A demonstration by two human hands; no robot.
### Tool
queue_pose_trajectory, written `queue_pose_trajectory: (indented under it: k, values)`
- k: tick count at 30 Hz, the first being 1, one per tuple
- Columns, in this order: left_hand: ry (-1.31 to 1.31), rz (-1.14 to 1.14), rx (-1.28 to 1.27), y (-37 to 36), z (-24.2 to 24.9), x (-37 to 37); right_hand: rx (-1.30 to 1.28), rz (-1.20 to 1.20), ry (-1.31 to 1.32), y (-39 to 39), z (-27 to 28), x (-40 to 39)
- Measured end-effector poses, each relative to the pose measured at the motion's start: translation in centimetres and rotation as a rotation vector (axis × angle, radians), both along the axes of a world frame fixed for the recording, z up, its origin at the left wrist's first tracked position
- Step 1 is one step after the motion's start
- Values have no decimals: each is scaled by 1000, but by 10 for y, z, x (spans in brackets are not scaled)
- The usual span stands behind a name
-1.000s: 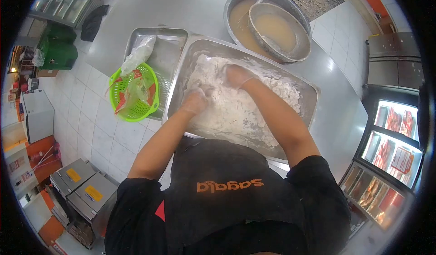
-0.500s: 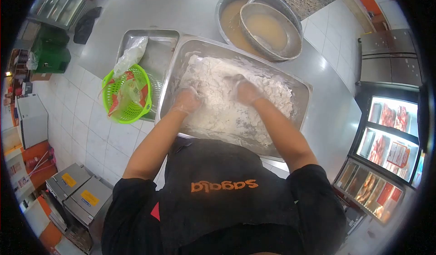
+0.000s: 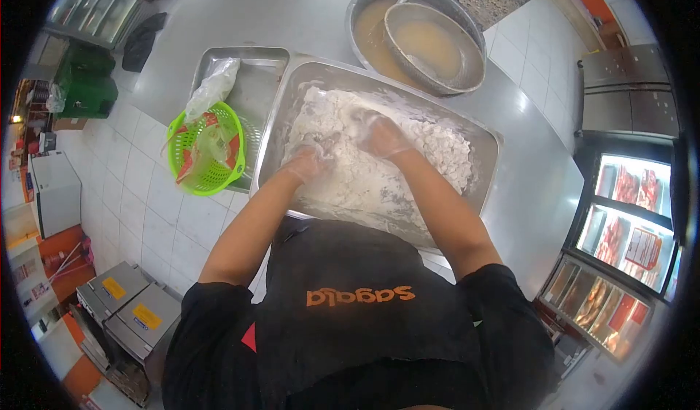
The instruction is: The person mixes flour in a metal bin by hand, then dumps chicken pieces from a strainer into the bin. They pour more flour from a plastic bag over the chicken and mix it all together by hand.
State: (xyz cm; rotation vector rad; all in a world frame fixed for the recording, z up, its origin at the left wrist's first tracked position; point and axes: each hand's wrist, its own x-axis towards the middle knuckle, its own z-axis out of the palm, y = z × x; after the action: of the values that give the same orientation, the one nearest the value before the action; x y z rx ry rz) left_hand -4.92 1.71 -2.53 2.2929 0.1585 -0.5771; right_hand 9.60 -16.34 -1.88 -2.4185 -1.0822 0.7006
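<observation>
A large steel tray (image 3: 487, 184) holds white flour with lumpy, coated pieces (image 3: 446, 151) toward its right side. Both hands wear clear gloves dusted with flour. My left hand (image 3: 310, 162) is in the flour at the left part of the tray, its fingers partly buried and pointing right. My right hand (image 3: 383, 136) rests in the flour near the middle, fingers curled down toward the left, the tips hidden. What either hand grips, if anything, cannot be made out.
A green basket (image 3: 240, 163) with plastic packaging sits on a smaller steel tray (image 3: 273, 56) at the left, beside a plastic bag (image 3: 215, 89). Behind the flour tray, a big bowl (image 3: 357, 27) of cloudy liquid holds a strainer (image 3: 477, 60).
My right hand has moved left and slightly up through the flour. My left hand has shifted a little to the right, so the hands are closer together.
</observation>
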Motion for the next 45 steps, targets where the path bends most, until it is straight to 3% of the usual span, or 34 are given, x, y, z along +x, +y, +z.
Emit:
queue_pose_trajectory:
  k: [3, 6, 9, 12, 15, 18, 19, 21, 22, 23, 24, 25, 28, 31, 33, 36, 38, 39, 41, 42, 43, 45]
  values:
    - [-153, -37, 68, 4, -42, -1, 158, 67, -81, 16, 10, -14]
    - [-137, 34, 97, 9, -23, 2, -114, 49, 9, 40, 22, -23]
    - [-287, 465, 24, 25, -32, 6, -285, 27, -70, 52, -11, -19]
    - [-424, 493, -3, 25, -36, 6, -165, -231, -25, 45, -33, -7]
    - [-391, 486, 44, 18, -13, 6, 49, -269, 437, 23, 40, 17]
    - [-265, 553, -89, 13, 6, 6, 177, -225, 634, -26, 84, 31]
    - [-199, 531, -68, 16, -4, 4, -8, -92, 514, -44, 104, 33]
    - [-323, 500, -115, 32, -44, 3, -372, 176, 262, -79, 138, 37]
    - [-387, 485, -143, 23, -29, 12, -417, 163, 223, -98, 141, 45]
    - [-174, 457, -150, 25, -12, 15, -466, 146, 193, -120, 141, 53]
    - [-135, 401, -71, 15, 5, 25, -518, 130, 168, -141, 140, 59]
    - [-101, 347, 11, 7, 15, 40, -310, -57, 229, -158, 126, 60]
    - [-230, 167, 308, -12, 10, 68, -174, -354, 68, -157, 91, 54]
    - [-147, 2, 496, -26, 12, 80, -60, -312, 197, -117, 60, 24]
    - [-16, -84, 495, -27, -8, 80, 88, -129, 6, -96, -13, 16]
    - [143, -159, 463, -8, -49, 66, -160, 11, -89, -72, -37, -8]
    - [315, -70, 335, 1, -43, 51, -196, -74, 65, -66, -32, -24]
    - [175, -295, 316, 24, -78, 28, -177, -93, 161, -67, -47, -33]
    - [228, -563, 364, 42, -81, 5, -166, -179, 287, -66, -34, -58]
    - [310, -522, 333, 39, -63, 0, -178, -245, 321, -65, -9, -71]
    - [391, -478, 306, 35, -43, -4, -136, -83, 554, -63, -26, -76]
    - [437, -149, 0, 30, -21, -11, -74, -68, 831, -53, -35, -93]
